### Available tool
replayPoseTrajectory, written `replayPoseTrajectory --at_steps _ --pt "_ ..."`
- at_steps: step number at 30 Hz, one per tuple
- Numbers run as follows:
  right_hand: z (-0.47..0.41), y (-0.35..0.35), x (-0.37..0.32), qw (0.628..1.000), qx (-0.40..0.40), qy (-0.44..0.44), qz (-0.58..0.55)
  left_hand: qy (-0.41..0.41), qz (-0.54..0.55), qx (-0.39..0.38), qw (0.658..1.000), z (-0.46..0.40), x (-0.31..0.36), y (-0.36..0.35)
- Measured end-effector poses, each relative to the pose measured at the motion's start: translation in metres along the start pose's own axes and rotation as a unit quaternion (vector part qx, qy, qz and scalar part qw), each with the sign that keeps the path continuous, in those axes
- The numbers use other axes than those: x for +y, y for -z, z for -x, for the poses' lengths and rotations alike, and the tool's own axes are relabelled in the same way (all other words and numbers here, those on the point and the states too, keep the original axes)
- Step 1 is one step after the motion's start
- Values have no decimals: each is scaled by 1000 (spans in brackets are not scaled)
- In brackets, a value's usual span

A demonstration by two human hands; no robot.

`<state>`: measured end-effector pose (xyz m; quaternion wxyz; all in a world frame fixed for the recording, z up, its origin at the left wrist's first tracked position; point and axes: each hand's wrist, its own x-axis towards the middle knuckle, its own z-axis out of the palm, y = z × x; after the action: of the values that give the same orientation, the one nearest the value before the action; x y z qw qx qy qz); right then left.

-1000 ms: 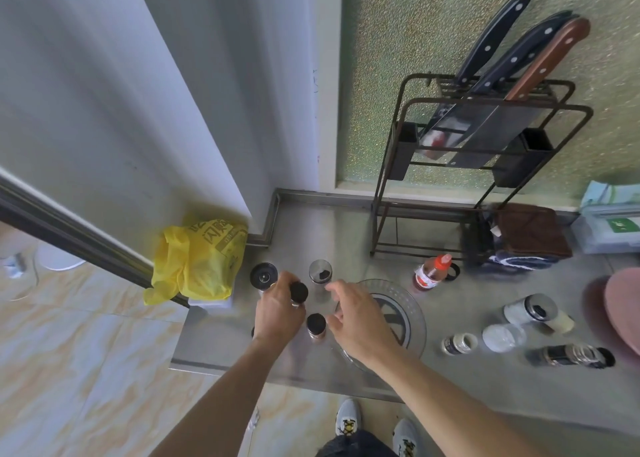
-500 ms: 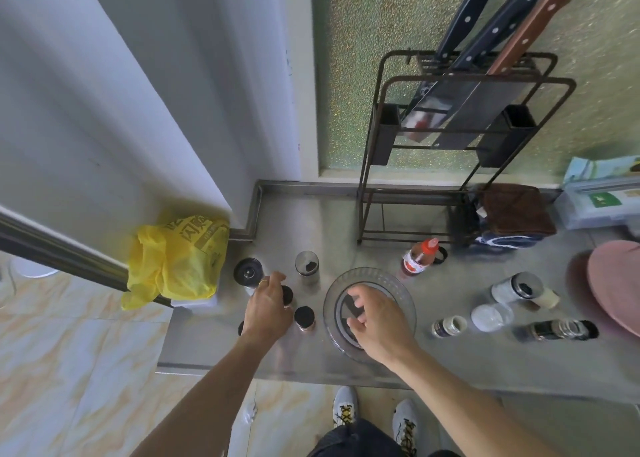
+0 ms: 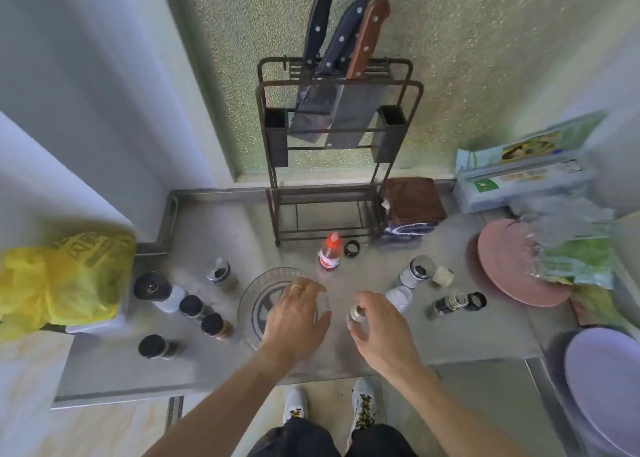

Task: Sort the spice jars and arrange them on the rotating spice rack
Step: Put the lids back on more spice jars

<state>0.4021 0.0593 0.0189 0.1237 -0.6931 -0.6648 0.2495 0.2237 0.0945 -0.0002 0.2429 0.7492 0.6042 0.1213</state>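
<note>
The clear round spice rack (image 3: 254,295) lies flat on the steel counter (image 3: 114,363). My left hand (image 3: 298,318) rests over the rack's right half with its fingers spread and nothing in it. Just right of the rack, my right hand (image 3: 381,335) is curled around a small silver-topped jar (image 3: 356,313). Left of the rack stand three black-lidded jars (image 3: 190,306), (image 3: 212,324), (image 3: 150,345), a tall black-topped grinder (image 3: 152,287) and an open-topped jar (image 3: 218,273). To the right are a shaker jar (image 3: 417,268), a clear lidded jar (image 3: 398,297) and a jar lying on its side (image 3: 450,304).
A red-capped bottle (image 3: 330,252) and a black ring (image 3: 351,248) stand behind the rack, in front of the knife stand (image 3: 336,138). A yellow bag (image 3: 62,283) sits at the counter's left end; pink plates (image 3: 509,266), wrap boxes and a white plate (image 3: 602,387) crowd the right.
My left hand left the black-lidded jars and moved right onto the rack. My right hand moved off the rack to the right and closed on the small jar. My view swung right.
</note>
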Motion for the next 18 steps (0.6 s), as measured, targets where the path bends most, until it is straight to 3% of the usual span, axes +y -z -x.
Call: replayPoseTrajectory --at_steps 9,18 --pt "9 39 106 998 -8 -66 -13 154 72 -53 984 -7 58 -61" --pt "-5 44 149 998 -40 -25 -33 209 51 -49 975 -21 79 -87"
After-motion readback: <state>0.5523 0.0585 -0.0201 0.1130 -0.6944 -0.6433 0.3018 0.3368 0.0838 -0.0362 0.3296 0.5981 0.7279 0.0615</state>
